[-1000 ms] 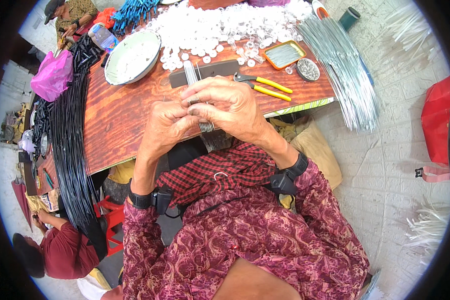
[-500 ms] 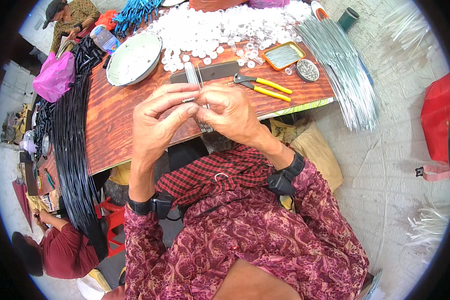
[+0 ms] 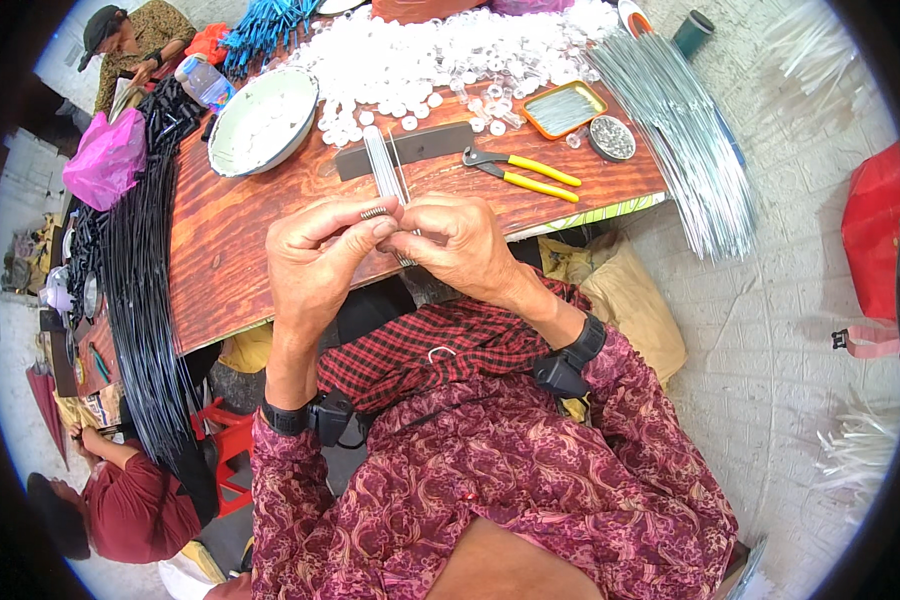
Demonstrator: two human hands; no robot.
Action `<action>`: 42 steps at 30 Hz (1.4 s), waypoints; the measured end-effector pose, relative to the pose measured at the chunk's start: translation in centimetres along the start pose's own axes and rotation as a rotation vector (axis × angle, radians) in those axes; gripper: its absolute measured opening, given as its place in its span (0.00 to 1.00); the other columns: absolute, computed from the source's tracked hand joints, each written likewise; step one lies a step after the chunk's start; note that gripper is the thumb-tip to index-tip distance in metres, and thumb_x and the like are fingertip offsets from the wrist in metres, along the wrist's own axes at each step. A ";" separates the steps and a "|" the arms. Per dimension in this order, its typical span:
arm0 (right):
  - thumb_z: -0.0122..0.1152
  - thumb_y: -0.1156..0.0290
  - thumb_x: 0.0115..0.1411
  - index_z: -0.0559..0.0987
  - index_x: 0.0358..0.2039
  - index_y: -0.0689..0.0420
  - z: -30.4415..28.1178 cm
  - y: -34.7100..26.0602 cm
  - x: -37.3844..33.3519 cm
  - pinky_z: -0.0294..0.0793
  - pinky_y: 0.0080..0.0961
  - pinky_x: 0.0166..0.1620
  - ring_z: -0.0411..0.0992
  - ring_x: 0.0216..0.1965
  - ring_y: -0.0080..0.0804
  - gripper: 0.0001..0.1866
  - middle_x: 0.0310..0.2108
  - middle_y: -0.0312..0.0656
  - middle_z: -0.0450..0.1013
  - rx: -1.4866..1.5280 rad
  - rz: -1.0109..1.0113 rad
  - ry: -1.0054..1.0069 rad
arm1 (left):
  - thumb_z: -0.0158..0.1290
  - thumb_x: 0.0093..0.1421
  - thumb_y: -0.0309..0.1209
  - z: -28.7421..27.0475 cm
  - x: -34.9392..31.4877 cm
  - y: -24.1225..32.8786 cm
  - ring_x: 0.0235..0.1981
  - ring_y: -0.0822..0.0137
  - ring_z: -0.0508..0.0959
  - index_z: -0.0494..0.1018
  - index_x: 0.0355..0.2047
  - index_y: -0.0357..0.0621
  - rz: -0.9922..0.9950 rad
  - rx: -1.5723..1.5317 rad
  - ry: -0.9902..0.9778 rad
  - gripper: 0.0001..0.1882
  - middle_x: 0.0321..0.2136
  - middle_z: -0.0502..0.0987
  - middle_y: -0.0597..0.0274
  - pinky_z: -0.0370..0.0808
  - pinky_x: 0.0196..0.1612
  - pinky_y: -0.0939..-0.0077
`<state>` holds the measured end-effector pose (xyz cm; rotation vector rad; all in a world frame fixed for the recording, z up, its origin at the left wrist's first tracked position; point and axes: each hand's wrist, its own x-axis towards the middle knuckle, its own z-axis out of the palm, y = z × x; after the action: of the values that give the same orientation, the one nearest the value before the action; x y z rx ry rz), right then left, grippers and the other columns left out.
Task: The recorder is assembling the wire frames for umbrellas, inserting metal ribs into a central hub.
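My left hand (image 3: 313, 250) pinches a small metal coil spring (image 3: 373, 212) between thumb and fingers, above the table's near edge. Close against it, my right hand (image 3: 462, 240) is closed with thumb and fingertips together. A single thin metal rod (image 3: 398, 165) runs up from its fingers, apparently gripped there, though the lower end is hidden. Under and beyond both hands, a narrow bundle of similar rods (image 3: 378, 160) lies across a dark flat bar (image 3: 440, 139). Pliers with yellow handles (image 3: 530, 173) rest to the right of the bar.
Clear plastic discs (image 3: 410, 65) are heaped at the table's far side. A white basin (image 3: 265, 125) stands left, an orange-rimmed tray (image 3: 564, 108) and a round tin of small parts (image 3: 612, 138) right. Long metal rods (image 3: 680, 150) and black strands (image 3: 140, 290) overhang the sides. Two people sit at left.
Both hands have come slightly lower and nearer to me, still together. The spring shows more fully between my left fingers, and the thin rod has tilted a little.
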<state>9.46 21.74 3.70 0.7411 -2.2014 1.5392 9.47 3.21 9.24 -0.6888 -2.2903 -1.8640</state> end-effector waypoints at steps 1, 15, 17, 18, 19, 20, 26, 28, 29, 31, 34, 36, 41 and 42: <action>0.70 0.68 0.54 0.86 0.33 0.58 0.0 0.0 0.0 0.75 0.34 0.32 0.78 0.29 0.41 0.08 0.26 0.45 0.78 0.000 0.000 0.000 | 0.62 0.58 0.20 0.0 0.0 0.0 0.33 0.72 0.83 0.83 0.40 0.34 -0.008 -0.002 -0.008 0.09 0.34 0.85 0.56 0.80 0.37 0.80; 0.70 0.64 0.53 0.85 0.45 0.50 1.4 3.0 -2.5 0.74 0.42 0.31 0.77 0.27 0.49 0.18 0.25 0.50 0.78 -0.097 0.029 -0.062 | 0.61 0.56 0.17 0.5 0.1 0.3 0.33 0.70 0.81 0.82 0.37 0.32 0.016 0.077 -0.019 0.08 0.31 0.83 0.57 0.75 0.38 0.79; 0.71 0.64 0.53 0.85 0.47 0.48 0.9 2.5 -2.3 0.73 0.42 0.31 0.76 0.25 0.49 0.19 0.25 0.50 0.77 -0.080 0.023 -0.080 | 0.61 0.55 0.17 0.4 0.4 0.6 0.33 0.69 0.81 0.82 0.37 0.31 0.052 0.102 -0.034 0.09 0.32 0.83 0.56 0.75 0.38 0.79; 0.70 0.67 0.53 0.85 0.42 0.53 0.6 2.2 -2.2 0.73 0.40 0.31 0.77 0.28 0.48 0.15 0.26 0.50 0.77 -0.030 0.053 -0.088 | 0.61 0.55 0.17 0.4 0.5 0.9 0.33 0.69 0.81 0.82 0.37 0.31 0.065 0.120 -0.051 0.08 0.31 0.82 0.56 0.75 0.38 0.79; 0.69 0.70 0.54 0.85 0.37 0.59 0.3 1.7 -2.1 0.73 0.38 0.32 0.77 0.30 0.47 0.11 0.27 0.50 0.77 0.024 0.082 -0.099 | 0.61 0.55 0.17 0.4 0.6 1.0 0.33 0.69 0.81 0.82 0.37 0.31 0.068 0.114 -0.059 0.08 0.31 0.82 0.56 0.75 0.38 0.79; 0.70 0.70 0.53 0.85 0.37 0.59 0.4 1.5 -2.0 0.73 0.38 0.32 0.77 0.29 0.46 0.11 0.26 0.50 0.76 0.017 0.057 -0.065 | 0.61 0.55 0.17 0.4 0.7 1.2 0.33 0.69 0.81 0.82 0.37 0.31 0.073 0.140 -0.062 0.08 0.31 0.82 0.56 0.75 0.37 0.79; 0.71 0.68 0.53 0.83 0.51 0.44 1.6 2.5 -2.3 0.74 0.38 0.31 0.77 0.25 0.46 0.22 0.24 0.48 0.77 0.032 -0.043 -0.015 | 0.62 0.54 0.18 0.0 0.5 1.2 0.33 0.68 0.81 0.82 0.36 0.32 0.086 0.212 -0.074 0.08 0.31 0.83 0.55 0.75 0.36 0.79; 0.71 0.68 0.54 0.83 0.50 0.46 1.7 2.5 -2.3 0.74 0.38 0.30 0.77 0.25 0.48 0.21 0.23 0.48 0.77 0.098 -0.033 -0.014 | 0.62 0.54 0.18 -0.1 0.4 1.0 0.33 0.68 0.81 0.83 0.36 0.32 0.092 0.230 -0.083 0.08 0.31 0.83 0.54 0.75 0.36 0.79; 0.71 0.68 0.54 0.83 0.50 0.46 1.7 2.5 -2.3 0.74 0.38 0.30 0.77 0.25 0.48 0.21 0.23 0.48 0.77 0.100 -0.033 -0.017 | 0.62 0.54 0.18 -0.1 0.4 0.9 0.33 0.68 0.81 0.83 0.36 0.32 0.089 0.231 -0.081 0.08 0.31 0.83 0.54 0.75 0.36 0.79; 0.70 0.69 0.53 0.85 0.44 0.52 1.0 2.6 -2.0 0.74 0.39 0.31 0.77 0.26 0.51 0.16 0.24 0.51 0.76 0.092 -0.016 -0.090 | 0.62 0.54 0.18 0.0 0.6 0.7 0.33 0.68 0.81 0.82 0.37 0.31 0.071 0.170 -0.045 0.09 0.31 0.83 0.54 0.75 0.36 0.79; 0.70 0.71 0.52 0.85 0.37 0.58 0.3 3.2 -1.9 0.74 0.42 0.31 0.77 0.27 0.53 0.11 0.24 0.54 0.76 0.018 0.029 -0.249 | 0.62 0.54 0.18 -0.3 0.4 0.5 0.32 0.67 0.81 0.82 0.37 0.31 0.082 0.170 -0.062 0.09 0.31 0.83 0.53 0.75 0.36 0.78; 0.69 0.72 0.52 0.84 0.34 0.59 0.5 4.0 -2.3 0.75 0.43 0.31 0.77 0.27 0.54 0.09 0.24 0.55 0.76 0.018 0.050 -0.265 | 0.62 0.54 0.18 -0.6 0.4 0.4 0.32 0.67 0.82 0.82 0.37 0.31 0.078 0.183 -0.067 0.09 0.30 0.83 0.54 0.75 0.36 0.78; 0.69 0.70 0.52 0.83 0.32 0.60 1.6 4.3 -2.7 0.76 0.46 0.33 0.77 0.30 0.56 0.08 0.25 0.54 0.76 -0.049 0.042 -0.196 | 0.60 0.56 0.17 -0.8 0.4 1.9 0.33 0.69 0.80 0.81 0.37 0.30 0.105 0.321 -0.095 0.07 0.30 0.82 0.56 0.74 0.36 0.79; 0.69 0.70 0.53 0.83 0.31 0.60 1.8 4.5 -3.0 0.75 0.46 0.33 0.77 0.30 0.55 0.08 0.25 0.53 0.76 -0.071 0.036 -0.188 | 0.60 0.56 0.17 -0.7 0.5 1.4 0.32 0.69 0.80 0.81 0.37 0.30 0.115 0.269 -0.089 0.07 0.30 0.82 0.56 0.74 0.36 0.79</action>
<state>9.15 21.93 -1.97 0.8598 -2.4033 1.4518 9.49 2.91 10.84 -0.8557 -2.4354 -1.4674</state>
